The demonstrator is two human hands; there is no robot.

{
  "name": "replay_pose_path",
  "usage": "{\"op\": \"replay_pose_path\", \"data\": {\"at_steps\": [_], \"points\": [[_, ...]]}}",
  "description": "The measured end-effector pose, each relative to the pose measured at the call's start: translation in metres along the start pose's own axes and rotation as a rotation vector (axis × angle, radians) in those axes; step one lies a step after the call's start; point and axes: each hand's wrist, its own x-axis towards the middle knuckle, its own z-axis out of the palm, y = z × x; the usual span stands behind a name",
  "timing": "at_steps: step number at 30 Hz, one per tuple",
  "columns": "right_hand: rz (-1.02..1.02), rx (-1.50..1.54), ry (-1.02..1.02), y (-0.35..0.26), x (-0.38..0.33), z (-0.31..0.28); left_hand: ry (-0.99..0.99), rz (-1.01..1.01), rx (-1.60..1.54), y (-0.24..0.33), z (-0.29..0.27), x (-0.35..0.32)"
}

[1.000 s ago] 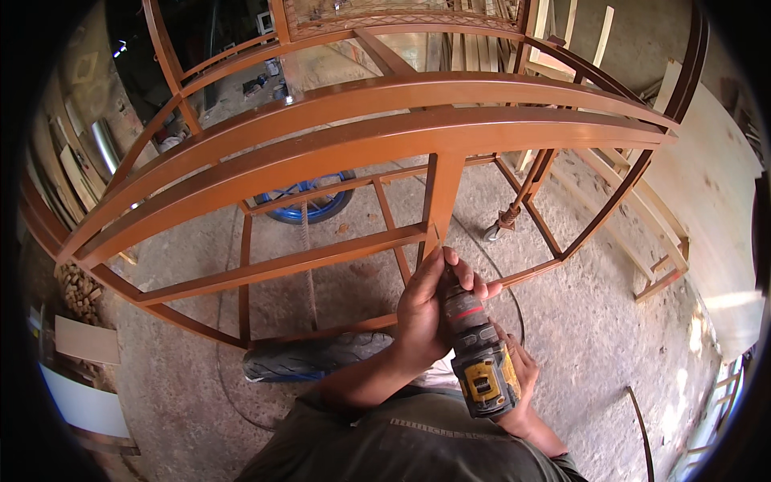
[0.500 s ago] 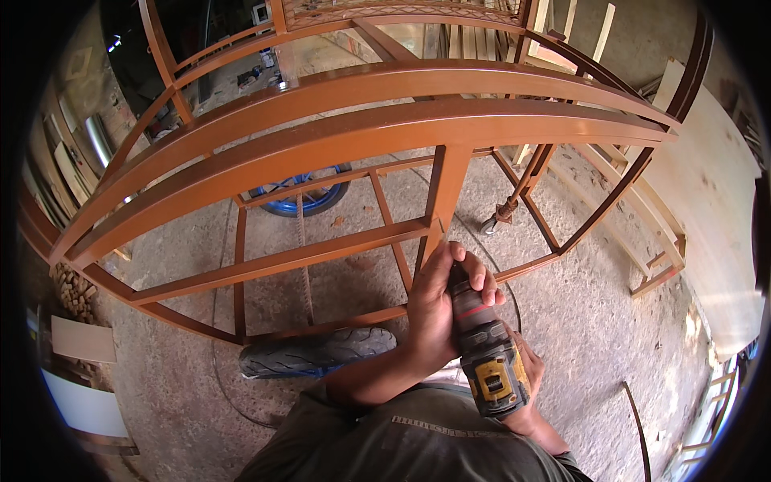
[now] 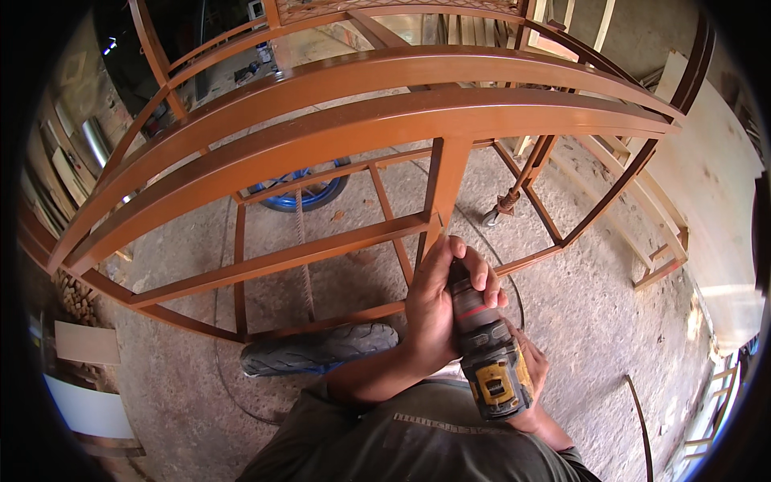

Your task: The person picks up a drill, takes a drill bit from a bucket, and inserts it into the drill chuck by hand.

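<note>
Black-and-yellow cordless drill (image 3: 488,353), low and right of centre, is gripped by both hands: left hand (image 3: 438,301) wrapped round the chuck end, right hand (image 3: 530,371) closed on the handle beneath. Its bit is pressed against the orange-painted steel frame upright (image 3: 444,185); it is best kept square, with steady pressure applied.

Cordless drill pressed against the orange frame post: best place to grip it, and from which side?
Grip the drill in two places, as its pose invites: the handle at its rear from the right, where the right hand sits, and the front barrel from the left, where the left hand wraps it, steadying the nose against the orange frame post.
</note>
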Motion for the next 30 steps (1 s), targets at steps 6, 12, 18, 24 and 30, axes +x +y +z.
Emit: {"op": "replay_pose_path", "data": {"at_steps": [6,12,18,24,30], "points": [[0.12,0.121,-0.006,-0.002,-0.002,0.0,0.024,-0.008,0.036,0.0,0.009,0.0],[0.058,0.049,-0.026,-0.002,0.001,-0.003,0.006,-0.014,-0.01,-0.002,-0.001,0.001],[0.121,0.1,-0.015,-0.002,-0.001,-0.001,0.008,-0.028,0.009,-0.002,-0.001,0.002],[0.103,0.076,-0.014,-0.001,0.0,-0.002,0.012,-0.015,0.024,-0.006,-0.001,0.003],[0.081,0.063,-0.043,0.001,-0.003,-0.003,0.0,0.009,0.016,-0.006,-0.004,0.002]]}}
